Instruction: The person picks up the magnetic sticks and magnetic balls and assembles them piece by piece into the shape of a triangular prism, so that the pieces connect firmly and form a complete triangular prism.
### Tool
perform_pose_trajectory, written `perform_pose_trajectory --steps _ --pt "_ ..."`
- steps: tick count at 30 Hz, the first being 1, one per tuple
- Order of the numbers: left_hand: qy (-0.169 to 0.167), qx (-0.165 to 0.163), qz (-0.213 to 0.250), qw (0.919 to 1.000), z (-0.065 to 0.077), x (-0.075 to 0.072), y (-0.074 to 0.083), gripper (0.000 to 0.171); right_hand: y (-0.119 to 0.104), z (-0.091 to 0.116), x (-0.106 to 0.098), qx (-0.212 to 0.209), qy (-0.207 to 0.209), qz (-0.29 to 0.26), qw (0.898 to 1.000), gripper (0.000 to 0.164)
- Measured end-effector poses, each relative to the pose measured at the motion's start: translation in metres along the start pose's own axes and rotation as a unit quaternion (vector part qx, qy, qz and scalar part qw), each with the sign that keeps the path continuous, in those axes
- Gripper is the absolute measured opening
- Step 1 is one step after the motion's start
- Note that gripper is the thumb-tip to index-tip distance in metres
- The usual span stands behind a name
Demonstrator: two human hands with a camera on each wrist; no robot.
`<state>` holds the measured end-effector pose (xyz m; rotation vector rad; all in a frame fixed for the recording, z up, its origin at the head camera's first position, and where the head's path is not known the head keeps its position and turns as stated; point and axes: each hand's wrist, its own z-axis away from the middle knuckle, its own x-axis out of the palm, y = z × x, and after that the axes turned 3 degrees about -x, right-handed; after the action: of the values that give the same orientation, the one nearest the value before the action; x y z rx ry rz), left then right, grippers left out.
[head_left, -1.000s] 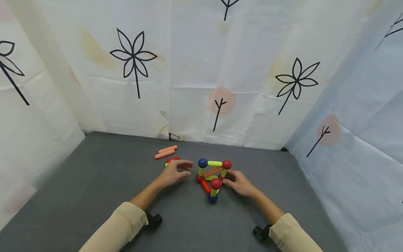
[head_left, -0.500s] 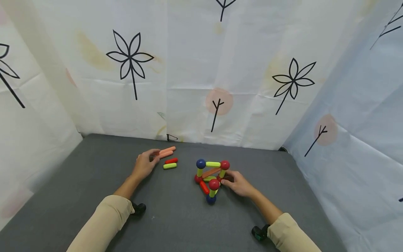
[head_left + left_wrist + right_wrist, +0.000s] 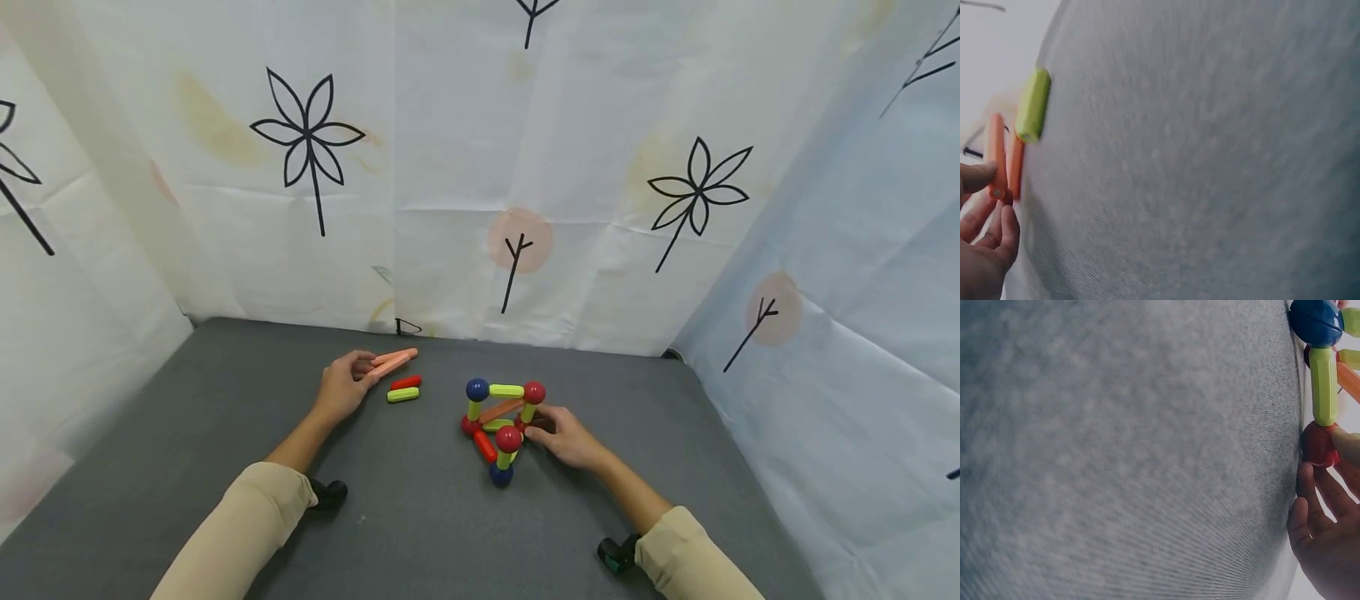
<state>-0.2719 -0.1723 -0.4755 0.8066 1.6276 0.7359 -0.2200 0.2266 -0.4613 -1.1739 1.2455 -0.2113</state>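
My left hand [image 3: 341, 390] is at the back left of the dark table, where it pinches an orange magnetic rod [image 3: 995, 150] between thumb and fingers. The rod's near end is raised in the head view. A second orange rod [image 3: 407, 353] lies right behind it. Right of centre stands a frame of magnetic rods and balls, with a blue ball [image 3: 477, 389] and red balls on top of upright yellow-green rods [image 3: 1324, 387]. On the frame's right side my right hand [image 3: 570, 437] grips a low red ball [image 3: 1319, 445].
A short red rod [image 3: 406, 382] and a short yellow-green rod [image 3: 403, 395] lie between my left hand and the frame. White patterned cloth [image 3: 450, 167] hangs behind the table [image 3: 420, 533] and along both sides.
My left hand has moved left and back from beside the frame to the orange rods, and now lifts one end of one. The right hand stays at the frame.
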Motion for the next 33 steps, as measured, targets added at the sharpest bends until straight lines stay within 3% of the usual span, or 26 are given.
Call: perform_pose_trajectory --steps 2,4,7,10,12,14,17,23,26,30,33 --pt "-0.015 -0.038 0.053 0.9977 0.004 -0.002 0.007 0.039 0.000 0.000 0.000 0.002 -0.001 -0.002 1.000 0.028" --pt "-0.051 -0.090 0.127 0.9864 0.008 -0.004 0.015 0.043 0.000 0.000 0.000 0.002 -0.002 -0.004 1.000 0.029" --pt "-0.115 -0.158 0.248 0.9487 0.017 -0.005 0.029 0.054 0.000 -0.001 0.000 0.004 -0.003 -0.007 1.000 0.031" --pt "-0.164 -0.197 0.338 0.9058 0.027 -0.002 0.040 0.063 0.000 -0.001 0.000 -0.002 -0.002 -0.003 1.000 0.030" --pt "-0.186 -0.203 0.368 0.8882 0.035 0.003 0.045 0.063 0.000 -0.001 0.000 -0.001 -0.001 -0.003 1.000 0.029" --pt "-0.206 -0.198 0.380 0.8798 0.043 0.011 0.048 0.063 0.000 0.000 -0.001 -0.001 -0.002 -0.004 1.000 0.029" --pt "-0.238 -0.171 0.369 0.8820 0.056 0.026 0.052 0.058 0.001 0.000 0.000 0.005 -0.003 -0.006 1.000 0.029" --pt "-0.261 -0.107 0.276 0.9187 0.073 0.059 0.064 0.045 -0.001 0.000 0.000 0.008 -0.007 -0.006 1.000 0.030" --pt "-0.268 -0.071 0.241 0.9302 0.076 0.070 0.071 0.043 -0.003 0.000 -0.001 0.006 -0.007 -0.008 1.000 0.030" --pt "-0.288 -0.036 0.228 0.9292 0.077 0.082 0.080 0.042 -0.002 0.001 -0.001 -0.003 -0.004 -0.005 1.000 0.030" --pt "-0.300 -0.027 0.226 0.9264 0.077 0.089 0.086 0.041 0.000 0.000 0.000 -0.001 0.000 -0.003 1.000 0.030"
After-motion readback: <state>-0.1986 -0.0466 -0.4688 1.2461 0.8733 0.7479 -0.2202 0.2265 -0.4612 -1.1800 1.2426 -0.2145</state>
